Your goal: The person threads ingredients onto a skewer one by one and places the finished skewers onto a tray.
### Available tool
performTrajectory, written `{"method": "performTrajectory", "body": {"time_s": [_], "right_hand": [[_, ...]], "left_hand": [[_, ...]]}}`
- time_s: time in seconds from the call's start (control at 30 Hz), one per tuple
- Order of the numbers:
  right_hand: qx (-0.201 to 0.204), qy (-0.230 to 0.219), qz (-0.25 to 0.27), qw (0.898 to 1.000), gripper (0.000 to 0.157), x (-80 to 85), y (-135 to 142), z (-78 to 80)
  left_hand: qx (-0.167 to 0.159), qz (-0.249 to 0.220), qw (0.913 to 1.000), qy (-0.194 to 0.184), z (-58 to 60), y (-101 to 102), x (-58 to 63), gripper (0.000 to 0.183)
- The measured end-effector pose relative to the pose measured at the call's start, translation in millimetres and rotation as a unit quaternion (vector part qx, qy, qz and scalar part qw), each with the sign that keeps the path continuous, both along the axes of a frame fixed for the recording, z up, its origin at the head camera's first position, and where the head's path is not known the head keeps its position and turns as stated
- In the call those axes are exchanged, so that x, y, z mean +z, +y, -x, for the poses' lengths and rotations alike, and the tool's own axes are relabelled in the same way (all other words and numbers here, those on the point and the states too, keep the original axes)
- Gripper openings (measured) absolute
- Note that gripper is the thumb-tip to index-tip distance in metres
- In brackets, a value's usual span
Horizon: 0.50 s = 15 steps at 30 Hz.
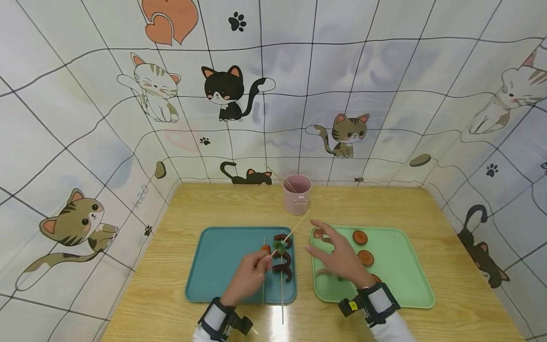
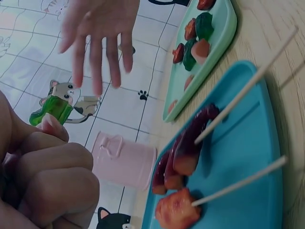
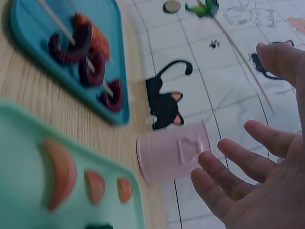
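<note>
My left hand [image 1: 249,275] pinches a thin wooden skewer [image 1: 300,222] between thumb and fingers, its bare end slanting up to the right. A glossy green piece [image 2: 53,110] is threaded on it, close by the thumb. The right hand [image 1: 344,259] hovers over the near left part of the green tray [image 1: 403,270], fingers spread and holding nothing. Below the left hand, on the blue tray [image 1: 226,261], lie two loaded skewers. One carries several dark red curved pieces [image 2: 190,145]; the other has an orange-red piece [image 2: 177,209].
Round reddish-brown slices [image 1: 365,258] lie on the green tray, along with green chunks [image 2: 204,26] and pale orange pieces [image 3: 61,171]. A pink bucket [image 1: 296,202] with thin sticks inside stands behind the trays, near the cat-patterned wall covering [image 1: 290,104]. The wooden table [image 1: 149,285] extends around both trays.
</note>
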State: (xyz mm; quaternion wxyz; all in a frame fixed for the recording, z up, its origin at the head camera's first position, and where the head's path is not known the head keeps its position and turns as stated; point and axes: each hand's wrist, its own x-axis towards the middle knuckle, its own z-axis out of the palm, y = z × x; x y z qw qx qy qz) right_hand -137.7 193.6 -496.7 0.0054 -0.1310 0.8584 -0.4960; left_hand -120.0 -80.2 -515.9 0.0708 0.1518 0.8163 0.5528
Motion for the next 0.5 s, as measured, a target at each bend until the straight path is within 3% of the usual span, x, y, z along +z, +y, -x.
{"method": "performTrajectory", "body": {"time_s": [0.27,0.5], "right_hand": [[-0.035,0.021,-0.112,0.993,0.075,-16.5,41.9,13.9],[-0.029,0.010,-0.204,0.978,0.066,-36.9,69.8,19.3]], "left_hand": [[-0.005,0.003,0.9999,-0.015,5.5,-11.4,-7.4,0.037],[-0.008,0.025,0.9994,-0.023,8.5,-18.7,-13.0,0.034]]}}
